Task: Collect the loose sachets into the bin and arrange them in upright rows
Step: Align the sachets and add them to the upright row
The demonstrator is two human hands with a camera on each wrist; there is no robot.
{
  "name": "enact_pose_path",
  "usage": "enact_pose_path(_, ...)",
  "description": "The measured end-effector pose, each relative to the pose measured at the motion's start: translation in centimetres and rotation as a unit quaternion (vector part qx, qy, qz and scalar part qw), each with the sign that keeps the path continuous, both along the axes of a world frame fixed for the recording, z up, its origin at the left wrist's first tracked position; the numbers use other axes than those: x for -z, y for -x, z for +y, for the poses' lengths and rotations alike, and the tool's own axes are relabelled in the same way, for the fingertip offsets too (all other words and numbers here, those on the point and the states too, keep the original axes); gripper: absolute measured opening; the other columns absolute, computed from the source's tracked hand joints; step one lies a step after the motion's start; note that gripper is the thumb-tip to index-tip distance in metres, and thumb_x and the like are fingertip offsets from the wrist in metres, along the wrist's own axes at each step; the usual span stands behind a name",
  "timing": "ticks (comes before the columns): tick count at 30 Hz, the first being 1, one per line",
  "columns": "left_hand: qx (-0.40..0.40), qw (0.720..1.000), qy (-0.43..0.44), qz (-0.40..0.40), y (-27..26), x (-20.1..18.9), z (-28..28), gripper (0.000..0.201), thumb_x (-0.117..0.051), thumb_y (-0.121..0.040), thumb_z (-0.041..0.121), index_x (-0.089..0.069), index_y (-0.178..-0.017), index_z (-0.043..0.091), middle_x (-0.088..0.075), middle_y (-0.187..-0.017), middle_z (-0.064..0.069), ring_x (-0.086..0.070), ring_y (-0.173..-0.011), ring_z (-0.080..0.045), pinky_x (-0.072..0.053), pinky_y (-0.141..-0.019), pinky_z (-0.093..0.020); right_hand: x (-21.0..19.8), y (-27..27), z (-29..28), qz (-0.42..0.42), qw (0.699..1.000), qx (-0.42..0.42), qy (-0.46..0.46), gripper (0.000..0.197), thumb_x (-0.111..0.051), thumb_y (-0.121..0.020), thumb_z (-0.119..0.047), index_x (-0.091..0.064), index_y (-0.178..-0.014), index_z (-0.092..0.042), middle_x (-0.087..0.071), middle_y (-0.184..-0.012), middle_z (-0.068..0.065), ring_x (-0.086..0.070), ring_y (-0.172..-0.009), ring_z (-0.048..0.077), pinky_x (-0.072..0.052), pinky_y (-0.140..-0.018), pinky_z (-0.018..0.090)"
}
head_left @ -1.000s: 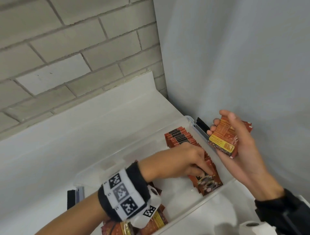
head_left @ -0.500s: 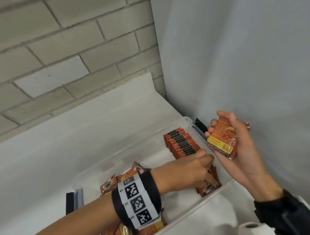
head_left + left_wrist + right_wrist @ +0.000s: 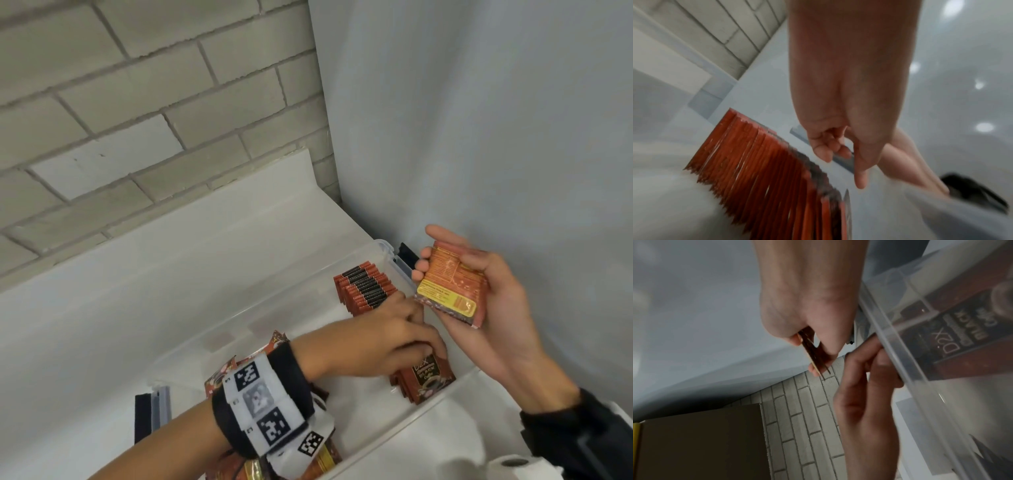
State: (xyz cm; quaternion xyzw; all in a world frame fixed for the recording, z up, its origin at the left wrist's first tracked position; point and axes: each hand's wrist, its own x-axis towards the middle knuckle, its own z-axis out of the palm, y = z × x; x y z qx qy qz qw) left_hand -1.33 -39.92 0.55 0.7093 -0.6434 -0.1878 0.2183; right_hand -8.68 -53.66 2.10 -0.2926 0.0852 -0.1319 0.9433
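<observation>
While a small stack of orange foil sachets (image 3: 448,291) is gripped in the right hand (image 3: 493,308) above the clear plastic bin (image 3: 274,308), left hand (image 3: 387,339) fingers curled loosely, pressed onto the upright red sachet row (image 3: 368,289) inside the bin, nothing pinched.

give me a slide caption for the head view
Left hand steadies the upright sachet row in the bin; right hand holds more sachets.

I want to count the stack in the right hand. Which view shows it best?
The head view: the stack faces the camera, label visible, in the right hand. The right wrist view shows only its edge; the left wrist view does not show it.
</observation>
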Motion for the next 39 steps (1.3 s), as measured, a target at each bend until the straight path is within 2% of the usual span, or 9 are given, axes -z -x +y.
enact_pose_path(6,-0.184,0.981,0.046,0.028,-2.5,-2.6,1.2,0.02,-0.045,-0.099,0.013,-0.057,-0.115,0.008,-0.053,-0.101,0.003,-0.048,-0.085,0.002,-0.035,-0.076,-0.01,0.5,-0.1,0.0,0.04,0.997,-0.014,0.068,0.036,-0.05,-0.083,-0.017,-0.064,-0.116,-0.014,-0.07,-0.09,0.009,-0.069,-0.084,0.019,-0.057,-0.075,0.029)
enact_pose_path(10,-0.275,0.949,0.1,0.121,-2.2,-3.9,1.2,0.027,-0.042,-0.1,0.032,-0.057,-0.114,0.016,-0.061,-0.096,0.01,-0.058,-0.089,-0.002,-0.048,-0.077,-0.019,0.6,-0.2,0.1,0.067,0.99,-0.017,0.125,0.034,-0.055,-0.082,-0.021,-0.066,-0.114,-0.019,-0.072,-0.098,0.004,-0.069,-0.089,0.014,-0.058,-0.073,0.028)
enact_pose_path(15,-0.247,0.938,0.122,0.208,-1.6,-3.8,0.8,0.039,-0.07,-0.085,0.028,-0.058,-0.121,0.019,-0.059,-0.095,0.006,-0.061,-0.082,-0.011,-0.053,-0.074,-0.029,0.4,0.0,0.2,0.064,0.988,-0.035,0.138,0.028,-0.056,-0.083,-0.018,-0.065,-0.11,-0.017,-0.072,-0.1,0.011,-0.07,-0.088,0.02,-0.058,-0.066,0.027)
enact_pose_path(19,-0.256,0.923,0.159,0.238,-1.7,-3.7,0.9,0.039,-0.076,-0.079,0.018,-0.065,-0.117,0.016,-0.052,-0.095,0.004,-0.053,-0.081,-0.01,-0.05,-0.072,-0.028,0.2,0.0,0.1,0.062,0.987,-0.041,0.145,0.028,-0.061,-0.079,-0.023,-0.064,-0.105,-0.017,-0.072,-0.098,0.011,-0.071,-0.084,0.02,-0.057,-0.061,0.027)
enact_pose_path(22,-0.258,0.909,0.181,0.274,-1.8,-4.1,1.1,0.03,-0.076,-0.078,0.014,-0.068,-0.106,0.023,-0.055,-0.092,0.008,-0.052,-0.082,-0.012,-0.049,-0.073,-0.032,0.5,0.1,0.1,0.052,0.985,-0.043,0.158,0.068,-0.079,-0.058,-0.054,-0.063,-0.11,-0.013,-0.071,-0.106,0.013,-0.071,-0.092,0.022,-0.058,-0.068,0.029)
enact_pose_path(26,-0.238,0.898,0.197,0.312,-2.0,-4.9,1.5,0.02,-0.073,-0.08,0.007,-0.066,-0.095,0.018,-0.063,-0.087,0.005,-0.055,-0.085,-0.026,-0.051,-0.073,-0.033,0.7,0.0,0.1,0.038,0.987,-0.08,0.134,0.117,-0.07,-0.047,-0.079,-0.047,-0.132,-0.001,-0.058,-0.128,0.025,-0.057,-0.119,0.038,-0.049,-0.097,0.043)
enact_pose_path(30,-0.199,0.908,0.231,0.288,-2.3,-5.0,1.9,0.019,-0.073,-0.078,0.003,-0.065,-0.086,0.019,-0.065,-0.093,-0.014,-0.058,-0.094,-0.034,-0.047,-0.076,-0.038,0.7,-0.3,0.1,0.064,0.986,-0.104,0.117,0.105,-0.074,-0.036,-0.079,-0.061,-0.113,-0.009,-0.068,-0.112,0.021,-0.068,-0.102,0.031,-0.058,-0.079,0.033)
enact_pose_path(35,-0.172,0.927,0.23,0.239,-2.8,-5.0,2.3,0.009,-0.069,-0.081,0.015,-0.067,-0.085,0.023,-0.068,-0.095,0.009,-0.054,-0.096,-0.025,-0.041,-0.078,-0.027,0.2,-0.2,0.3,0.072,0.972,-0.176,0.135,0.087,-0.085,-0.04,-0.065,-0.067,-0.106,-0.011,-0.071,-0.086,0.015,-0.07,-0.071,0.022,-0.057,-0.058,0.027)
enact_pose_path(39,-0.175,0.94,0.225,0.189,-3.1,-4.5,2.7,0.009,-0.068,-0.082,0.02,-0.068,-0.089,0.026,-0.067,-0.1,0.016,-0.052,-0.098,-0.017,-0.04,-0.079,-0.023,0.2,-0.1,0.2,0.071,0.966,-0.191,0.158,0.076,-0.09,-0.05,-0.048,-0.067,-0.109,-0.007,-0.07,-0.09,0.012,-0.069,-0.076,0.019,-0.056,-0.064,0.027)
